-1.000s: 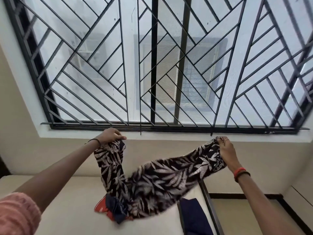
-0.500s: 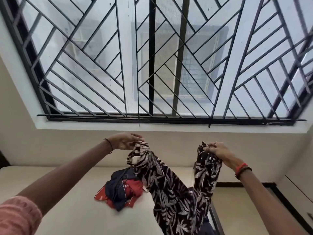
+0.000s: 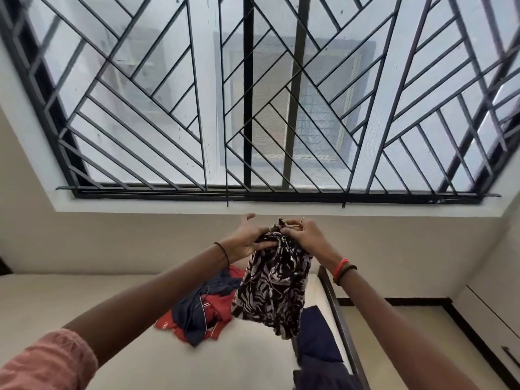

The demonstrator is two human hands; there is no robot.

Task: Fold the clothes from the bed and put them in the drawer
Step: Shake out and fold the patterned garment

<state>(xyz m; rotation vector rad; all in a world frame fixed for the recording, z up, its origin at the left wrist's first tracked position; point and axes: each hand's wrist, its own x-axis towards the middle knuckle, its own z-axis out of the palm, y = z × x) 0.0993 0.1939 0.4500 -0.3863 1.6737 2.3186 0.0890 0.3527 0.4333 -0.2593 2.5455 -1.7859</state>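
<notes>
A black garment with a white leaf print (image 3: 271,288) hangs doubled over in the air above the bed (image 3: 84,311). My right hand (image 3: 305,235) pinches its gathered top edge. My left hand (image 3: 246,239) holds the same top edge from the left, thumb under the cloth and some fingers stretched out. The two hands are close together, almost touching. A heap of red and navy clothes (image 3: 202,313) lies on the bed below and to the left of the hanging garment. A dark navy garment (image 3: 318,333) lies at the bed's right edge.
A barred window (image 3: 261,94) fills the wall behind the bed. The bed's dark frame rail (image 3: 342,319) runs down its right side. A white drawer unit with a dark handle (image 3: 509,358) stands at the far right, across a strip of floor (image 3: 394,333).
My hands came together from wide apart, folding the leaf-print garment in half so that it now hangs doubled instead of stretched between them.
</notes>
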